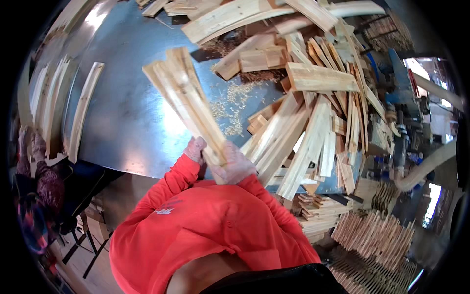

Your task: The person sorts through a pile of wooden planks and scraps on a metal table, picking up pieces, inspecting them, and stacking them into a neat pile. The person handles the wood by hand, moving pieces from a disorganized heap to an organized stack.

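Note:
Several light wooden boards (183, 93) are bundled upright in front of my chest, their far ends fanned slightly over the metal table. My left hand (195, 149) grips the near part of the bundle from the left. On the other side, my right hand (233, 164) wraps round the same boards close to their lower end. Just right of my hands, a big heap of loose boards (279, 132) spreads over the table, some reaching past its near edge. The exact number of boards in my grip is hard to make out.
Wood shavings (235, 105) lie on the metal table (122, 108). A single board (85, 110) rests at its left, near a co-worker's hands (34, 142) and upright boards (51, 98). Stacked slats (374, 237) stand at the lower right, with hoses (426, 164) beyond.

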A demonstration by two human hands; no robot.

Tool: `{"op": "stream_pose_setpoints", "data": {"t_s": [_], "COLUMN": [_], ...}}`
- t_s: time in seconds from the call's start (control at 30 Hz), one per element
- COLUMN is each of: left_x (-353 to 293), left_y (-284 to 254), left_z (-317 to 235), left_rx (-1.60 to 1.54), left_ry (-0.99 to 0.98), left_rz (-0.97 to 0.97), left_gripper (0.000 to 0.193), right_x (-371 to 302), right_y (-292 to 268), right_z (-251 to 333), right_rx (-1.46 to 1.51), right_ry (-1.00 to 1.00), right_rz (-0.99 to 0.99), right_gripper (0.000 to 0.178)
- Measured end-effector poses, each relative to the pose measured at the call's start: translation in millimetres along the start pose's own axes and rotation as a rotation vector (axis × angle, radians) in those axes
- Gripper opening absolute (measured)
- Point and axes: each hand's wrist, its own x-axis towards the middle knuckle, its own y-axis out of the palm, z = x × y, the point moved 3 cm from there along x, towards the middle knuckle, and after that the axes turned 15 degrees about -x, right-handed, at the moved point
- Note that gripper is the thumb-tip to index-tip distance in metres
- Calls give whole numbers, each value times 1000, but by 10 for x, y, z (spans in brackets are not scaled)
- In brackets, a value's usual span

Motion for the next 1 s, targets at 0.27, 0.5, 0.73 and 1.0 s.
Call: {"op": "stream_pose_setpoints", "data": {"t_s": [0.27,0.5,0.73,1.0], "left_x": [-30,292,-45,-116], "left_y": [-62,-916,-432,-716], "left_z": [-198,-483,-911,-1401], "left_rx": [98,400,-143,530], "left_ry": [64,159,61,155], "left_rz": [-163,-128,63,-252], "left_gripper": [44,38,59,54], "right_x": [1139,1325,675,1325], "right_y": [-1754,-899,621,-133], "right_z": [-1041,-537,154,1018], "right_rx": [1573,1595,853,-321], "right_ry": [816,312,-15,-270], "right_rz": [-671,-615,47,475], "right_gripper": [55,43,55,63]}}
